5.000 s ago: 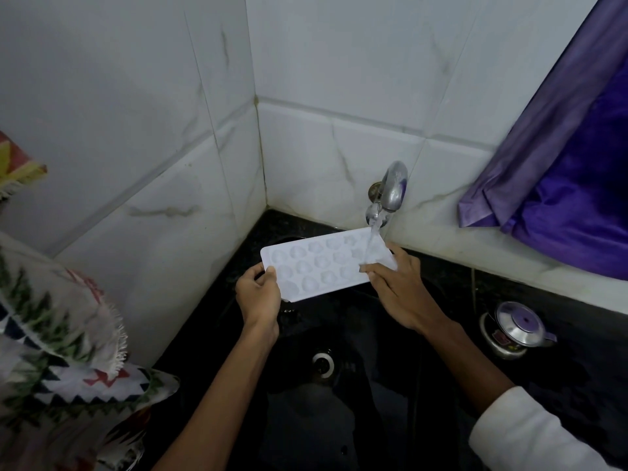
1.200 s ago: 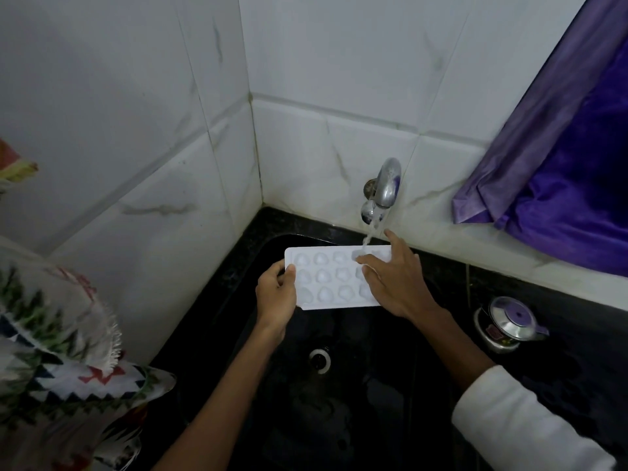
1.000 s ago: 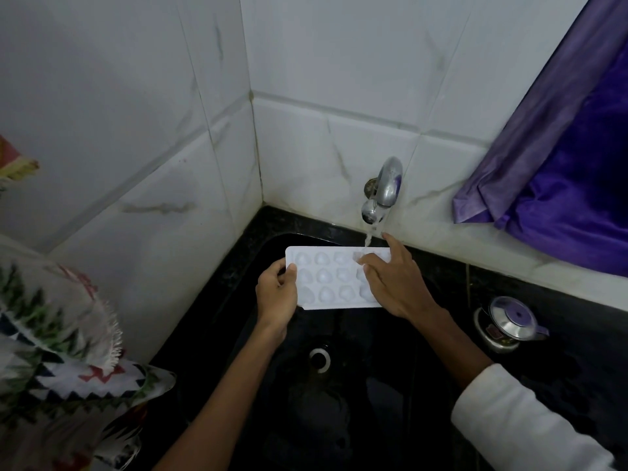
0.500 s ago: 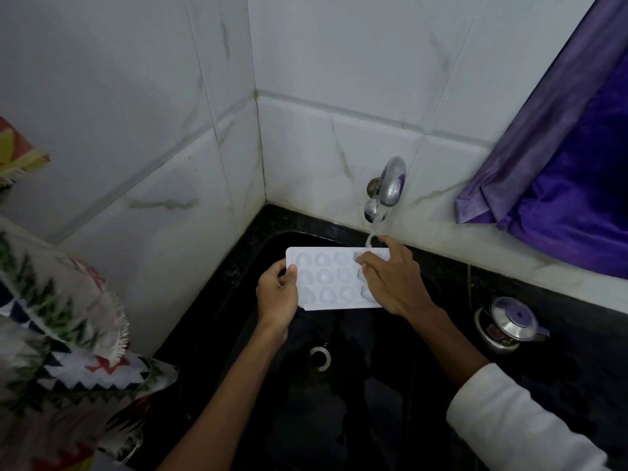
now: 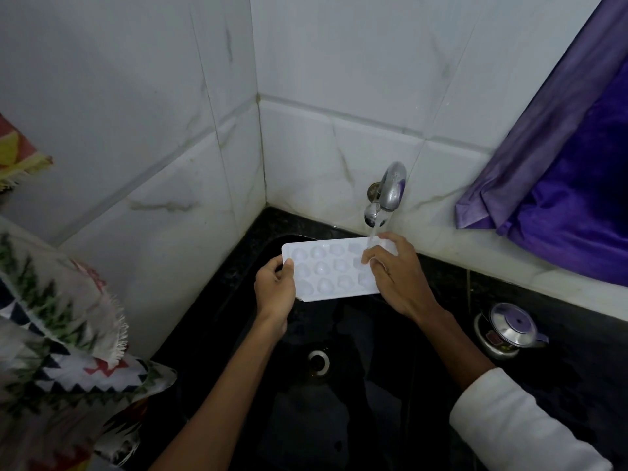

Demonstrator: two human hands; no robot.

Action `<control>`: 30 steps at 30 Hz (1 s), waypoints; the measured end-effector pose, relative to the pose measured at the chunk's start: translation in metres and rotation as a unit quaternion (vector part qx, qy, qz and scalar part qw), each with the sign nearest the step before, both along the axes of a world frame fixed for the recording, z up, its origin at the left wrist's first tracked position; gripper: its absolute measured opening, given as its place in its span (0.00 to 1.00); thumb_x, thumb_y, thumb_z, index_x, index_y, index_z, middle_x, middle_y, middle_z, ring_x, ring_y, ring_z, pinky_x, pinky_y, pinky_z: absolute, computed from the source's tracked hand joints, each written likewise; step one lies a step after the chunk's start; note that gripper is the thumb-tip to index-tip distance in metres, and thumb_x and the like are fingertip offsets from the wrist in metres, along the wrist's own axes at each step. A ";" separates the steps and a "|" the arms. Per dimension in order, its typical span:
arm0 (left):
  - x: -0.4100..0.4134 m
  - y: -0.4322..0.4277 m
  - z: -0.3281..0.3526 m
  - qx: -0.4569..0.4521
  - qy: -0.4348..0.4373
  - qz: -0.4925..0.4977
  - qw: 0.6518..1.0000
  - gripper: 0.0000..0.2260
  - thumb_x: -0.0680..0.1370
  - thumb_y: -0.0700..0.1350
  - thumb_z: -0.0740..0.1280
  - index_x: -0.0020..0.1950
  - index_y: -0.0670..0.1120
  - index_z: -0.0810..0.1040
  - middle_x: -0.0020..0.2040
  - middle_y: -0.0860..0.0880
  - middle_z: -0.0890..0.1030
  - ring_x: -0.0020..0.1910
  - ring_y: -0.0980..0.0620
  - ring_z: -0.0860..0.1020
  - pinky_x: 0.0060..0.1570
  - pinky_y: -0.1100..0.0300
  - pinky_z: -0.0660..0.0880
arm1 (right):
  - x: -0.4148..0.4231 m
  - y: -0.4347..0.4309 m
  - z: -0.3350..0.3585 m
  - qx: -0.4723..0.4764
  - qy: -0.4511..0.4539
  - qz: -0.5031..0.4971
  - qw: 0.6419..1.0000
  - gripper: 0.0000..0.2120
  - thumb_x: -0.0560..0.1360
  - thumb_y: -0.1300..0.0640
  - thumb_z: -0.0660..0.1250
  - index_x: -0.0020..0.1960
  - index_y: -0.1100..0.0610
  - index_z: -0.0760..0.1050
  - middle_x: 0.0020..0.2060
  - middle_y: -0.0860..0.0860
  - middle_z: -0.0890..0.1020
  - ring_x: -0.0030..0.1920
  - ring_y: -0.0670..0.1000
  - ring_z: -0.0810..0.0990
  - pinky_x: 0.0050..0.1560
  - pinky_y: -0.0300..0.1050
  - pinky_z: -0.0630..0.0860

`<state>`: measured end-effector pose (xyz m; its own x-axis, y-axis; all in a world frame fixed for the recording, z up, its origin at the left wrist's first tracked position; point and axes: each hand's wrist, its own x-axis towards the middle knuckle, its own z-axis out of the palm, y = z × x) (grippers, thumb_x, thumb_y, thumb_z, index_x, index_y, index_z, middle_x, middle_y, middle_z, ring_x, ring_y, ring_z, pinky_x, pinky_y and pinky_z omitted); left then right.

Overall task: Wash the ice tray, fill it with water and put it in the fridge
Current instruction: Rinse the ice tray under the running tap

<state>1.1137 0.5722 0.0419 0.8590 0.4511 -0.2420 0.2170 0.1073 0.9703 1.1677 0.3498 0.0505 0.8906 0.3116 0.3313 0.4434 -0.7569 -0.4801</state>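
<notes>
White ice tray (image 5: 331, 270) catches tap water (image 5: 376, 226), left hand (image 5: 275, 289) and right hand (image 5: 398, 280) gripping its ends.

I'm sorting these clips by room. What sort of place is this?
Most likely a home kitchen, at the sink corner: a black sink against white tiles, a wall tap running onto an ice tray, and a small steel pot on the counter.
</notes>
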 end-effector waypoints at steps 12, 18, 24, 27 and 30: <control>0.013 -0.007 0.004 -0.014 0.003 0.010 1.000 0.10 0.84 0.43 0.62 0.58 0.46 0.82 0.48 0.46 0.87 0.49 0.48 0.86 0.49 0.50 0.83 | 0.002 -0.006 0.001 -0.072 -0.106 0.045 0.991 0.14 0.78 0.57 0.58 0.52 0.55 0.83 0.62 0.56 0.74 0.62 0.55 0.69 0.62 0.52 0.69; 0.013 -0.008 0.004 -0.024 0.001 0.006 1.000 0.10 0.85 0.43 0.61 0.59 0.45 0.82 0.50 0.46 0.86 0.49 0.49 0.86 0.47 0.50 0.84 | 0.007 -0.007 -0.005 -0.076 -0.048 0.025 0.996 0.17 0.79 0.52 0.57 0.53 0.51 0.84 0.66 0.59 0.74 0.65 0.60 0.68 0.65 0.55 0.68; 0.017 -0.004 0.006 -0.025 -0.011 0.005 1.000 0.09 0.85 0.43 0.61 0.52 0.50 0.80 0.50 0.47 0.86 0.48 0.49 0.85 0.48 0.51 0.84 | 0.006 0.000 0.001 -0.059 -0.059 0.016 0.996 0.12 0.78 0.57 0.61 0.50 0.53 0.84 0.62 0.58 0.77 0.65 0.56 0.67 0.64 0.56 0.69; 0.018 -0.005 0.008 -0.021 -0.009 0.012 1.000 0.08 0.85 0.43 0.60 0.56 0.48 0.80 0.49 0.47 0.86 0.48 0.49 0.85 0.44 0.52 0.84 | 0.007 -0.001 0.003 -0.052 -0.038 0.006 0.998 0.13 0.77 0.57 0.61 0.52 0.51 0.85 0.65 0.58 0.74 0.66 0.55 0.64 0.65 0.56 0.68; 0.020 -0.003 0.009 -0.021 -0.010 0.013 1.000 0.09 0.85 0.44 0.61 0.59 0.47 0.80 0.50 0.46 0.86 0.48 0.49 0.85 0.43 0.53 0.84 | 0.004 0.000 0.007 -0.069 -0.024 0.005 0.997 0.16 0.79 0.53 0.57 0.57 0.50 0.83 0.68 0.58 0.72 0.66 0.56 0.63 0.66 0.57 0.69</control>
